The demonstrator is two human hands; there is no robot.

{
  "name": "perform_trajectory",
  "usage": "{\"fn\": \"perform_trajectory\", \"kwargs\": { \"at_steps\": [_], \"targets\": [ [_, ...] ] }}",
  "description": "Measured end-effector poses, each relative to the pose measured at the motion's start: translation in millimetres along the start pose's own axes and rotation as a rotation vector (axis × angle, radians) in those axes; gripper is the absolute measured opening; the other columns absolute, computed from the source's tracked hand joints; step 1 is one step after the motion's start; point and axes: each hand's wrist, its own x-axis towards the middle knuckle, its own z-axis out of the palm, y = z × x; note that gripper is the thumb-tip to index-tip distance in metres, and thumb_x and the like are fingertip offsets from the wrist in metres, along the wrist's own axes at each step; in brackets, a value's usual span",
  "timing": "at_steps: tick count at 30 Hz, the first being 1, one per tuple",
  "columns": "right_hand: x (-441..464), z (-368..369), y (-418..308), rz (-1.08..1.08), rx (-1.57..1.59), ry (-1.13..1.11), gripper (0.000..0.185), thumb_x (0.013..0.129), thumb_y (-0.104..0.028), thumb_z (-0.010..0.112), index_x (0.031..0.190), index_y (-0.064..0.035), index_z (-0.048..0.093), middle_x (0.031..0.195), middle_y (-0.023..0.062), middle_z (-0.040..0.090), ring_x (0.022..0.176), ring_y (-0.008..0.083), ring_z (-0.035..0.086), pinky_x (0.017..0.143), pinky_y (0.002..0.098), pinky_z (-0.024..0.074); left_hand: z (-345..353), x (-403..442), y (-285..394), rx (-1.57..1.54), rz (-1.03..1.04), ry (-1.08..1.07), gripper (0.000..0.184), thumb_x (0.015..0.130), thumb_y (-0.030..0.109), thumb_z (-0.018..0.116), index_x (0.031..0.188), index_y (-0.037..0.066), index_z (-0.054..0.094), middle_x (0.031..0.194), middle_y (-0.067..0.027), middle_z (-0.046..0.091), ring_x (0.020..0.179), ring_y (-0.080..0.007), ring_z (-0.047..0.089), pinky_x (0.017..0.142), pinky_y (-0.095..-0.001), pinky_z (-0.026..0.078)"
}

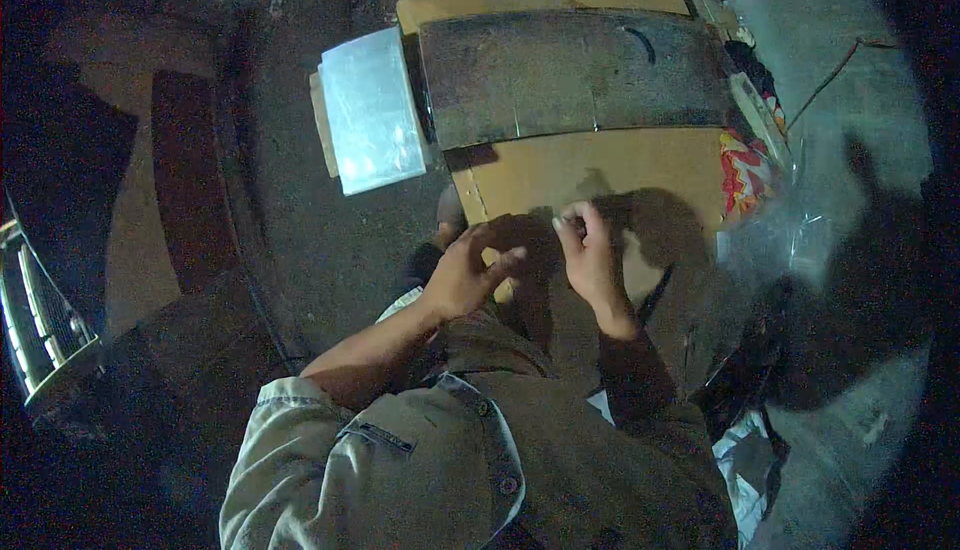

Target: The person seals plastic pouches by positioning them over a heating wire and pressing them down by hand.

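Poised by cardboard sheet's near edge: left hand fingers parted; right hand fingers narrow, contents unclear. Left grasp would need closing.

Makeshift workshop suggested; exact trade cannot be told. Worn, stained dark board laid across tan cardboard sheet, low working area thus formed. Flat stack of clear plastic set just beside board's left edge. Red-and-yellow printed material and loose crinkled plastic gathered along right side. Bare grey floor exposed, crossed by thin dark stick or wire. Hard shadows cast over cardboard and floor; outer parts of space obscured by darkness.
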Motion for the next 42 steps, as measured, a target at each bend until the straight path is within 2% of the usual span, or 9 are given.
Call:
{"fn": "perform_trajectory", "kwargs": {
  "at_steps": [2,3,6,9,14,16,29,32,42],
  "targets": [
    [-6.3,-5.1,-17.9,-0.107,0.035,-0.074,0.007,0.087,-0.005,0.054,0.092,-0.0013,0.051,0.088,0.0114,0.057,0.082,0.0221,0.056,0.072,0.0319,0.0443,3.4,2.6,2.9,-0.499,-0.039,0.01,0.043,0.089,0.024,0.062,0.121,-0.003,0.051,0.116,-0.014,0.059,0.107,-0.0215,0.055,0.094,-0.0329,0.043],
    [-9.3,-5.3,-19.7,-0.126,0.042,-0.111,0.006,0.088,-0.003,0.054,0.093,-0.0022,0.05,0.084,0.0041,0.053,0.08,0.0107,0.05,0.071,0.0262,0.0415,3.4,5.4,2.5,-0.499,-0.037,0.011,0.043,0.089,0.024,0.062,0.121,-0.003,0.051,0.116,-0.014,0.059,0.107,-0.0215,0.055,0.094,-0.0329,0.043],
    [-14.7,-8.2,-35.7,-0.026,0.093,-0.234,0.011,0.089,-0.008,0.057,0.094,-0.0014,0.051,0.088,0.012,0.057,0.083,0.0173,0.056,0.07,0.0313,0.0443,1.1,11.0,0.4,-0.607,0.049,-0.034,0.03,0.093,0.019,0.057,0.114,-0.003,0.057,0.11,-0.0097,0.063,0.102,-0.0158,0.057,0.091,-0.0317,0.045],
    [-21.4,0.9,-42.3,-0.031,0.227,-0.112,0.02,0.085,-0.011,0.063,0.101,-0.0018,0.053,0.089,0.0081,0.059,0.085,0.016,0.057,0.072,0.0289,0.0455,0.1,13.8,0.1,-0.611,0.098,0.079,0.016,0.092,0.011,0.057,0.094,-0.003,0.065,0.086,-0.0057,0.067,0.087,-0.0135,0.061,0.081,-0.0291,0.048],
    [-23.9,6.5,-43.5,0.134,0.528,0.018,0.028,0.083,-0.013,0.067,0.106,-0.0031,0.056,0.089,0.0038,0.061,0.081,0.014,0.057,0.075,0.0265,0.0464,-1.4,8.0,-2.1,-0.604,0.026,0.055,0.018,0.09,0.016,0.062,0.092,-0.002,0.065,0.083,-0.0044,0.066,0.075,-0.0106,0.058,0.071,-0.0267,0.047],
    [-24.6,-2.4,-39.8,0.126,0.401,-0.157,0.021,0.083,-0.013,0.066,0.1,-0.0028,0.06,0.088,0.0029,0.063,0.079,0.0121,0.057,0.075,0.0257,0.0468,3.4,4.9,-4.0,-0.616,0.046,0.07,0.02,0.09,0.019,0.063,0.092,-0.001,0.064,0.08,-0.0031,0.065,0.072,-0.0101,0.055,0.067,-0.0256,0.045],
    [-46.5,1.9,-21.1,0.178,0.549,-0.137,0.015,0.088,-0.017,0.062,0.091,-0.0031,0.062,0.076,-0.0022,0.059,0.068,0.0064,0.053,0.062,0.0224,0.0422,13.5,-3.8,-7.6,-0.609,0.046,0.023,0.009,0.091,0.011,0.06,0.088,0.003,0.064,0.076,-0.0018,0.062,0.069,-0.0099,0.056,0.062,-0.0255,0.046],
    [-48.3,0.9,-18.8,0.354,0.376,-0.169,0.013,0.09,-0.016,0.06,0.09,-0.0037,0.062,0.076,-0.0031,0.057,0.066,0.0058,0.051,0.061,0.0222,0.041,5.9,-5.9,1.2,-0.484,-0.147,-0.095,0.009,0.092,0.01,0.057,0.089,0.002,0.062,0.079,-0.0028,0.062,0.073,-0.0092,0.056,0.062,-0.0251,0.046],
    [-43.7,5.8,-22.2,0.146,0.5,-0.151,0.012,0.089,-0.016,0.062,0.091,-0.0042,0.059,0.075,-0.0008,0.06,0.071,0.0065,0.054,0.066,0.0237,0.0434,15.0,-2.2,-12.9,-0.569,0.092,-0.058,0.018,0.088,-0.002,0.052,0.104,-0.004,0.06,0.093,-0.0079,0.065,0.082,-0.0148,0.06,0.075,-0.0284,0.048]
  ]
}}
